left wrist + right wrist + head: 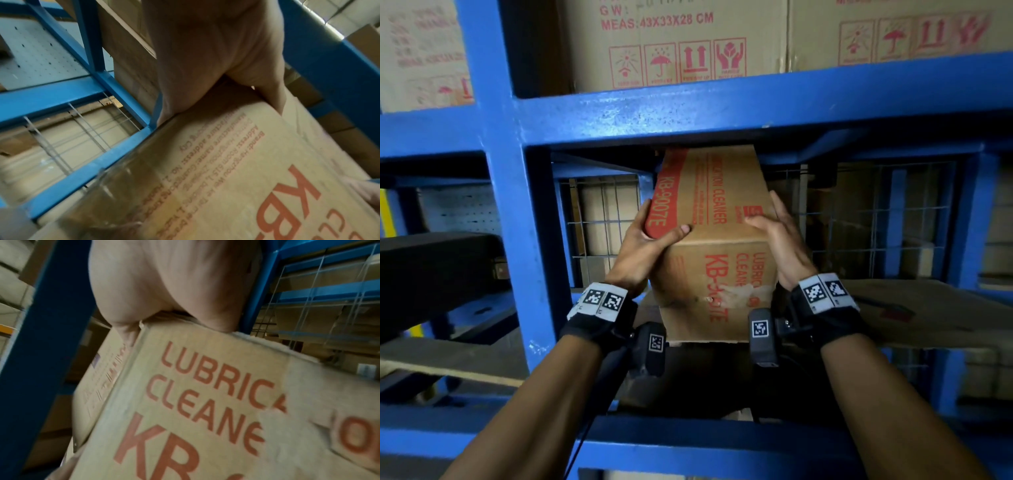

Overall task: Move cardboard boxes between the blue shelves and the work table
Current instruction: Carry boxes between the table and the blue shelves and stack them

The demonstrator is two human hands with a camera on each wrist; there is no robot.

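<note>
A brown cardboard box (714,219) printed "LUBRICATION CLEANER KB-9007E" in red sits lengthwise in the middle bay of the blue shelves (688,109), its near end sticking out toward me. My left hand (650,243) grips its near left top corner, thumb across the top face. My right hand (777,236) grips the near right top corner, thumb on top and fingers down the side. In the left wrist view the box (236,178) fills the lower right under the hand (216,65). The right wrist view shows the hand (164,285) over the box's (195,402) printed end.
Larger cardboard boxes (674,44) stand on the shelf above. A blue upright post (517,240) rises just left of my left wrist. Wire mesh (602,219) backs the bay, with more boxes behind it. A flat cardboard sheet (928,308) lies on the shelf at right.
</note>
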